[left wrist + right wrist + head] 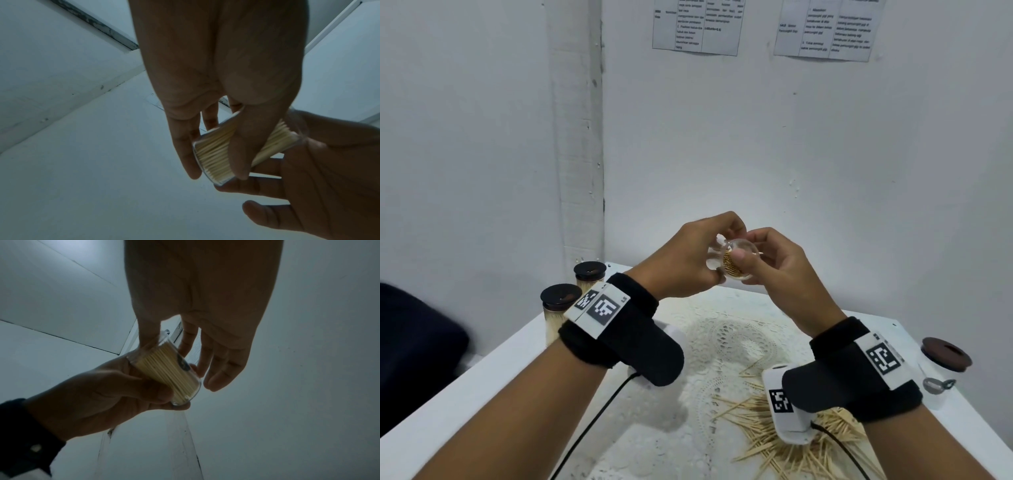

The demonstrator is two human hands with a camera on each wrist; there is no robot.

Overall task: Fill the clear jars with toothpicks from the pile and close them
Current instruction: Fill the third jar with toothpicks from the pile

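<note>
A clear jar (732, 262) packed with toothpicks is held in the air above the table, tilted with its open mouth toward me. My left hand (698, 255) grips its body from the left, with thumb and fingers round the jar (213, 155). My right hand (765, 260) holds the mouth end, its thumb lying on the toothpick tips. In the right wrist view the right hand (180, 360) brackets the jar (164, 373) between thumb and fingers. The loose toothpick pile (794, 442) lies on the table below my right wrist.
Two toothpick-filled jars with black lids (589, 273) (560, 298) stand at the table's far left edge. A clear jar with a brown lid (946, 354) stands at the right edge. A white lace cloth (726, 342) covers the table; white walls are close behind.
</note>
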